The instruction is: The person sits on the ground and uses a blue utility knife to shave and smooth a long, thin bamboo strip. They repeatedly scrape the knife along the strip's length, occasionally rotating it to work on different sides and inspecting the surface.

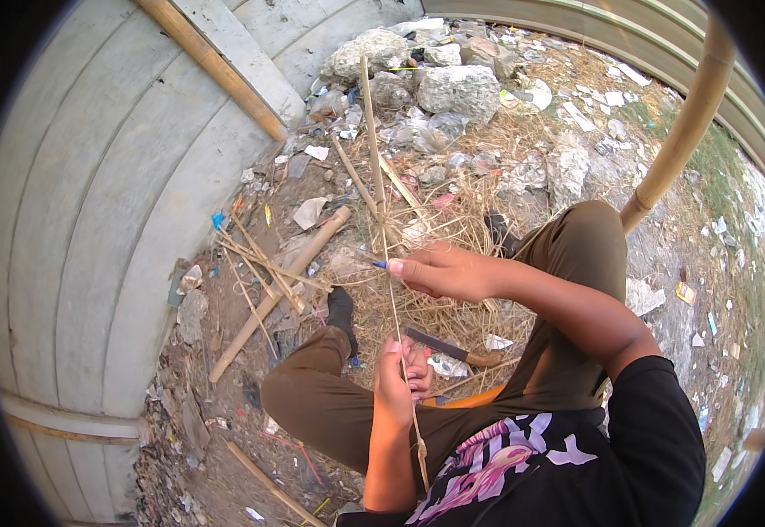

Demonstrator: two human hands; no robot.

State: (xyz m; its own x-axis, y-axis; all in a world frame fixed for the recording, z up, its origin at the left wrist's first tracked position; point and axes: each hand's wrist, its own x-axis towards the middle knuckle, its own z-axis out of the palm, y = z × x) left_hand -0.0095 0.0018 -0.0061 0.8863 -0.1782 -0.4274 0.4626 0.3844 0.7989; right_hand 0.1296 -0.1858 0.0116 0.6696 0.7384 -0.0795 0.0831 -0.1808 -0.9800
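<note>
A long thin bamboo strip runs up from my lap, between my bent legs. My left hand is closed around its lower part, below a knot-like node. Further up, my right hand is closed on a small knife; a blue part shows by the thumb, and its short blade lies against the strip. The fingers cover most of the handle. Beyond the right hand, a bamboo stick points away from me; whether it joins the strip I cannot tell. A large knife with a wooden handle lies below my right hand.
Straw-like shavings cover the ground ahead. A thick bamboo pole and several split pieces lie at left. Rocks and litter sit farther off. A grey panel wall bounds the left; a slanting bamboo post stands at right.
</note>
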